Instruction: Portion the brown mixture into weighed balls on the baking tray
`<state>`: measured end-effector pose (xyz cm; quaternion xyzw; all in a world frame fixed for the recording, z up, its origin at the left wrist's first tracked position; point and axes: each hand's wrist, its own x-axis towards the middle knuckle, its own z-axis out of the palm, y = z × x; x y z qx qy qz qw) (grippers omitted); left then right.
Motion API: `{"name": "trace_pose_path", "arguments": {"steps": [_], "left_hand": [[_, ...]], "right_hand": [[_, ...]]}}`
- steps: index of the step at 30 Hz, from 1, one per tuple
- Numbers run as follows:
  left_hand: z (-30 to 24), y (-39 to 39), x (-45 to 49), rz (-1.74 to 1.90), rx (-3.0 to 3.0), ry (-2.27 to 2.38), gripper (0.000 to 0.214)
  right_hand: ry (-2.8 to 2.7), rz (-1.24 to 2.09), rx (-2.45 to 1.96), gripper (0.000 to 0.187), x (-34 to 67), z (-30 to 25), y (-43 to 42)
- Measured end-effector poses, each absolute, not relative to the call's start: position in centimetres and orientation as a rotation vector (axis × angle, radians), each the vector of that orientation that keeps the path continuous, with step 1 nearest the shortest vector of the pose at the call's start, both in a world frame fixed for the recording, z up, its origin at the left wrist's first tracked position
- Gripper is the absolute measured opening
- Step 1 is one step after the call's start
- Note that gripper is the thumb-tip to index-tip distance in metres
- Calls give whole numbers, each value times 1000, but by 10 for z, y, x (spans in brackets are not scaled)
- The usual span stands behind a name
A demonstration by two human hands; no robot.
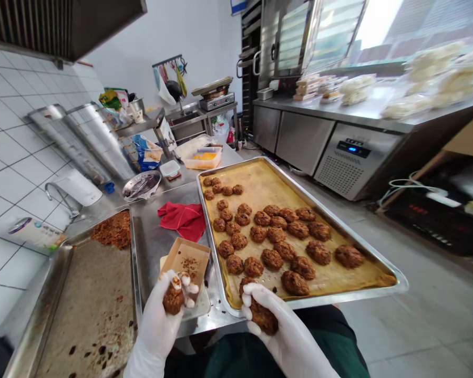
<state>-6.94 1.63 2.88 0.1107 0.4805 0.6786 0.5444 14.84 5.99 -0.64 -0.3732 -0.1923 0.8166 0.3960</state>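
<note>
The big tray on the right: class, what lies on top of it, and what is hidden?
Baking paper lines the tray, with rows of cookies on it. The paper hides the tray's floor; the right hand, gripping a cookie, covers part of the near edge.

brown dough ball (173, 300) held aloft; dark lumpy cookie (265, 318) at near tray (358, 295) rim.

You can read nothing here: the blue display (352, 149) on the counter fridge (301, 140) is a blur, and print on the canister (35, 233) and blue bag (144, 152) stays too small.
</note>
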Motion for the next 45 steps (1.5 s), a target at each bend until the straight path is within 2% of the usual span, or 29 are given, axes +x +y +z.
{"name": "trace_pose_path", "arguments": {"steps": [5,9,12,14,23,27,30,32,34,38,41,45], "left_hand": [[20,10,-67,1454,408,1218,29],[18,22,-69,1483,435,1203,40],[30,38,-67,1495,466,1160,22],[40,51,-63,1506,503,1162,19],[58,166,-26,1404,678,1242,33],[94,199,-30,1416,831,1218,34],[107,179,-26,1452,954,1263,40],[93,147,-20,1410,1123,1356,28],[61,112,-20,1183,1696,1711,18],[-13,54,-52,721,2229,2330,25],[-43,25,-85,483,2396,2374,26],[-45,3,-112,391,2425,2331,29]], "right_hand": [[-507,2075,-910,20,151,2,59],[-477,2073,-870,18,153,6,59],[-422,2067,-862,17,156,7,58],[-385,2050,-850,17,159,6,58],[-319,1992,-825,17,163,15,52],[-240,2026,-811,29,167,11,49],[-154,2011,-754,41,171,7,52],[-103,1976,-700,46,174,6,56],[-67,1962,-651,47,175,6,60],[-106,1957,-688,39,173,5,62],[-216,1991,-644,34,166,7,57],[-341,2076,-623,36,152,17,53]]}}
